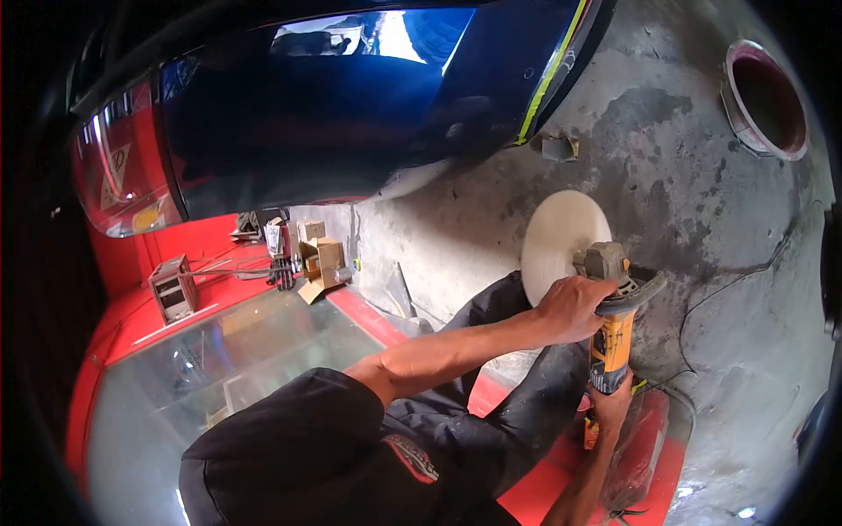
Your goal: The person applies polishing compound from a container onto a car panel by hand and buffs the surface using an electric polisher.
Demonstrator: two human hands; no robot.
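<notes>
Both of my hands grip a yellow and black power polisher [611, 346] with a large round white pad [559, 254] at its head. My left hand [572, 309] is wrapped around the front, by the head and the black D-shaped handle. Farther back, my right hand [612, 401] is closed around the rear of the body. The pad's face is turned left, towards my knees. Apart from it, above, is a glossy dark blue car panel [324, 114] with a red tail light [123, 162] and a yellow-green tape strip [551, 74] on its edge.
A red cabinet with a glass front [237, 368] stands at left, bearing an opened cardboard box [322, 263] and a small metal frame [174, 287]. At upper right is a round tub [765, 101]. A cord [688, 329] runs over the stained concrete [745, 237].
</notes>
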